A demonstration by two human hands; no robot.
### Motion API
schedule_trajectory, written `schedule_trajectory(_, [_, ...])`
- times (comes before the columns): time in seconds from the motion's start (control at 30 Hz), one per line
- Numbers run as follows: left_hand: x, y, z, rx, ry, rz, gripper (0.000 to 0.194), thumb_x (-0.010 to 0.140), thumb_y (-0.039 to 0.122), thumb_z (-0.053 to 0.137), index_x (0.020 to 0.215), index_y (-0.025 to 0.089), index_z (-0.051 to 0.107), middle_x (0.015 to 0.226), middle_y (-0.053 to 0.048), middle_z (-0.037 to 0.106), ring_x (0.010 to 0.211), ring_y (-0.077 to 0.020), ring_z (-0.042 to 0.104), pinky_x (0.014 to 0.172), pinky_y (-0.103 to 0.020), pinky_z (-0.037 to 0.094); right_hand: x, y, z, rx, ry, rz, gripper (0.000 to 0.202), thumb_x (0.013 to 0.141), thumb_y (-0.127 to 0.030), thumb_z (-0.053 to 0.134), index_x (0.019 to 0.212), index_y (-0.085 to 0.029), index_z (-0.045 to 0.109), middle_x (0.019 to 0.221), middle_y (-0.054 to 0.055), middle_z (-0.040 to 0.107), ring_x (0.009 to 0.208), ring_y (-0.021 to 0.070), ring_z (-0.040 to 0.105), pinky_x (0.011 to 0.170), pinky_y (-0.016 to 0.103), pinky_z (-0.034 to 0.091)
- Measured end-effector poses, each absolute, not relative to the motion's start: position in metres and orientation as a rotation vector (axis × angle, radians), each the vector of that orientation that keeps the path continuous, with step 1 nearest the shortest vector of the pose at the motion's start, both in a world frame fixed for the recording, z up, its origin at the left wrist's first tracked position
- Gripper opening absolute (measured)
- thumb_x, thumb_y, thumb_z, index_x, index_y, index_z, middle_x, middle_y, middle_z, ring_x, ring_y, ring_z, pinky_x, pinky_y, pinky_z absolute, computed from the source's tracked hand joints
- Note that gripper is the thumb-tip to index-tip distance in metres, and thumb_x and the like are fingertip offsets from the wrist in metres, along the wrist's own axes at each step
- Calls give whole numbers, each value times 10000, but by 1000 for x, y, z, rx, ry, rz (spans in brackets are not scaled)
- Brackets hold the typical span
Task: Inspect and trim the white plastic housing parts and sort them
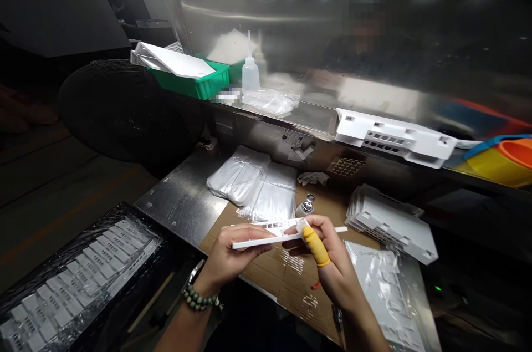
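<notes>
A flat white plastic part (266,239) is held nearly edge-on above the cardboard on the bench. My left hand (233,255) is closed on its left end, fingers on top and thumb beneath. At the right, my right hand (328,255) grips the same part and pinches a small white wad (301,225) against its edge; a yellow cover (316,245) is on one digit. Just beyond the hands stands a small bottle with a metal top (306,205).
Plastic bags (241,174) lie behind. Stacked white parts (390,222) and a bagged part (384,291) are at right. The shelf holds a green bin (199,86), a squeeze bottle (250,76) and a white panel (390,138). Rowed parts (78,280) lie lower left.
</notes>
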State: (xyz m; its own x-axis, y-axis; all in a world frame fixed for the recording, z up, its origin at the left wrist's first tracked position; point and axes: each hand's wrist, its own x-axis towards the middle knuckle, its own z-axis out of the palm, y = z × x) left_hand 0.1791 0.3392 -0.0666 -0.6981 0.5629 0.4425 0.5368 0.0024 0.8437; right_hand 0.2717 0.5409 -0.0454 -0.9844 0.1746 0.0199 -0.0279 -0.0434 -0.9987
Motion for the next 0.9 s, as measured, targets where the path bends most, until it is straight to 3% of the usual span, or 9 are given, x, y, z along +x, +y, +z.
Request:
schedule_trajectory(0.07, [172,336,-76,1202,2272,1789,216,814,260,807,1026,292,791,1050,-58,799,1132,-260,704,1095,-485,503,270,537,-56,-211,-2029,2101,206,1011,-428,528,1097,-244,561,1072,67,750,910,202,736,796,347,618])
schedule_trajectory(0.13, [166,335,-88,929,2309,1988,443,774,482,808,1167,290,738,1237,-105,735,1348,-288,555,1177,-528,398,270,537,-66,-260,-1914,1981,184,1012,-401,532,1110,-248,562,1037,58,759,929,207,741,796,344,617])
schedule_trajectory(0.23, [160,341,-98,346,1871,2371,708,896,759,420,1346,244,603,1351,-175,658,1350,-293,553,1044,-497,526,274,536,-79,-210,-1860,1774,139,1011,-335,536,1129,-266,565,1054,51,768,993,205,740,837,345,611])
schedule_trajectory(0.3, [156,350,-94,210,1438,2366,704,979,687,264,1357,189,587,1287,-200,693,1222,-323,653,975,-526,554,277,535,-85,-99,-1933,1658,144,997,-305,554,1138,-276,570,1060,49,772,1020,207,737,867,354,605])
schedule_trajectory(0.4, [150,363,-75,61,930,2222,563,979,462,433,1377,88,567,1223,-223,721,1163,-380,678,1036,-575,487,282,535,-91,37,-2068,1583,173,980,-286,567,1152,-284,587,1088,48,761,989,205,741,870,362,612])
schedule_trajectory(0.5, [144,370,-55,-201,626,2141,572,938,348,492,1407,21,522,1224,-238,717,1175,-403,665,1081,-583,436,286,537,-84,9,-2159,1653,188,997,-269,525,1171,-287,594,1231,68,688,802,152,734,680,282,626])
schedule_trajectory(0.57, [144,373,-45,-291,537,2149,581,923,322,522,1416,15,511,1224,-238,717,1163,-407,670,1088,-583,428,287,536,-72,17,-2218,1539,187,979,-246,556,1148,-282,630,1258,78,637,752,129,701,587,237,589])
schedule_trajectory(0.7, [152,383,-28,-284,486,2160,561,896,271,576,1403,35,534,1203,-219,731,1126,-397,690,1088,-564,433,282,517,-44,236,-2285,1275,203,934,-160,622,1106,-246,686,998,52,638,757,126,645,624,215,550])
schedule_trajectory(0.9, [165,395,-16,-331,598,2250,511,880,186,596,1377,73,568,1141,-179,760,1049,-359,727,1064,-521,473,275,490,-37,364,-2276,1211,187,925,-115,633,1088,-191,683,908,47,636,717,117,630,624,217,507])
